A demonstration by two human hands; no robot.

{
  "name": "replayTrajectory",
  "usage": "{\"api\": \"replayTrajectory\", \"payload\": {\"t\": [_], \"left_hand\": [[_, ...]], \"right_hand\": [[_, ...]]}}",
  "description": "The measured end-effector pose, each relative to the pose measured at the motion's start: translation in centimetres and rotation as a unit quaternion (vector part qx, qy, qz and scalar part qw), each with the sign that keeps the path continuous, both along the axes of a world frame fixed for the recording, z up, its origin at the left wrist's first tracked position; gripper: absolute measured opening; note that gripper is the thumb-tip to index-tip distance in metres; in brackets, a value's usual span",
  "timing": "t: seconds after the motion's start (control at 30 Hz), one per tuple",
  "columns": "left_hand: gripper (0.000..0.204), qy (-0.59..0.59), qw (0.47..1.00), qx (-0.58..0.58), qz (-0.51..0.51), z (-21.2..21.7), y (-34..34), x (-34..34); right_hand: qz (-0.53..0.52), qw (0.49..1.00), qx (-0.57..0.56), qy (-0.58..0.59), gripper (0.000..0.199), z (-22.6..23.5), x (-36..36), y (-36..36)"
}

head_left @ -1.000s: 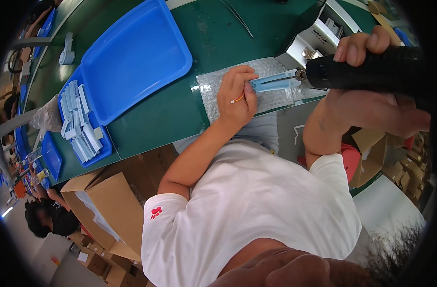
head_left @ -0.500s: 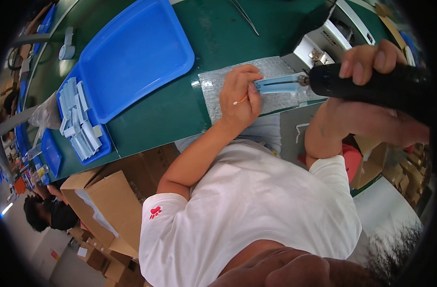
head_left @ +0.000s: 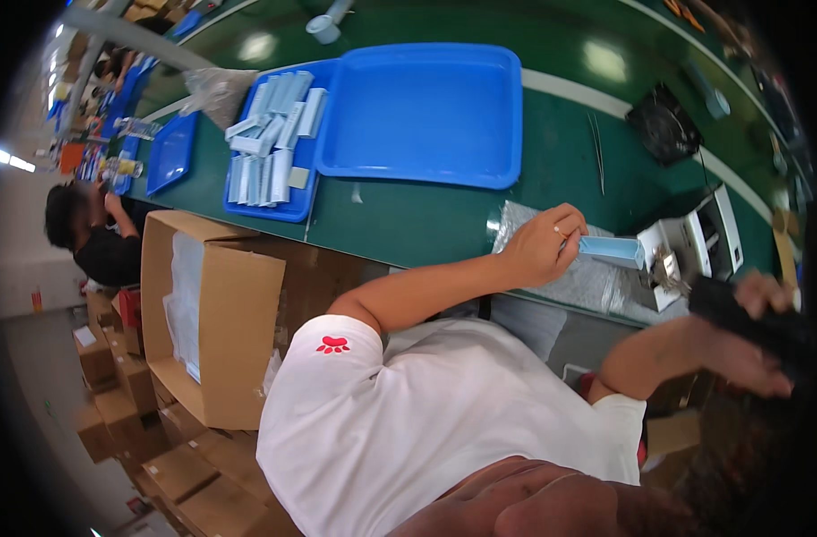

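Light blue elongated piece [head_left: 612, 251], one: held by the left grip [head_left: 544, 246], its left end pinched between thumb and fingers, its body carried out to the right of that grip, its free end brought close to a silver box [head_left: 695, 233]. Bubble wrap [head_left: 561, 284], one sheet: laid on the green bench [head_left: 408, 219] beneath and to the right of the left grip.

Black driver [head_left: 740, 315], one: clasped by the right grip [head_left: 741, 356], fingers above and palm below, somewhat blurred; its nose is pointed leftward from that grip, toward the metal fitting [head_left: 664, 268] on the silver box. Whether the fitting is touched cannot be told.

Blue tray [head_left: 421, 174], large: placed beyond and to the left of the left grip. Blue tray [head_left: 294, 209], smaller: set farther left of that grip, loaded with piled light blue pieces [head_left: 274, 121]. Tweezers [head_left: 597, 154], one pair: laid beyond the left grip, slightly to its right. Cardboard box [head_left: 240, 340], open: stood well left of the left grip, below bench level.
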State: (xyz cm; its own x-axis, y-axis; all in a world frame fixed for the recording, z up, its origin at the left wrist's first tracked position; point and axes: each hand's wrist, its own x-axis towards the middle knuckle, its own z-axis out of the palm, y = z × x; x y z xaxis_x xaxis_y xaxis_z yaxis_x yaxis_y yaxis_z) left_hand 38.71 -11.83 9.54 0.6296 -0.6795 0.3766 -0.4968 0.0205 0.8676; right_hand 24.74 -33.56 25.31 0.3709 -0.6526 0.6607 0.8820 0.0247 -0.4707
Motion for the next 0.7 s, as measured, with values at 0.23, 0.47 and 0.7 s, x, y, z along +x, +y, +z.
{"api": "replayTrajectory", "payload": {"t": [0.23,0.47,0.7], "left_hand": [[0.036,0.569,0.819,-0.069,0.032,5.4,-2.5,13.9],[0.051,0.429,0.875,-0.119,0.191,4.0,-9.6,31.6],[0.094,0.118,0.933,0.074,0.333,1.0,-9.2,31.8]], "right_hand": [[-0.187,0.976,-0.051,0.103,0.046,2.6,-0.7,-2.0],[-0.443,0.883,-0.071,0.140,0.061,0.5,6.5,2.2],[-0.459,0.881,-0.053,0.105,0.061,-0.2,5.5,1.5]]}}
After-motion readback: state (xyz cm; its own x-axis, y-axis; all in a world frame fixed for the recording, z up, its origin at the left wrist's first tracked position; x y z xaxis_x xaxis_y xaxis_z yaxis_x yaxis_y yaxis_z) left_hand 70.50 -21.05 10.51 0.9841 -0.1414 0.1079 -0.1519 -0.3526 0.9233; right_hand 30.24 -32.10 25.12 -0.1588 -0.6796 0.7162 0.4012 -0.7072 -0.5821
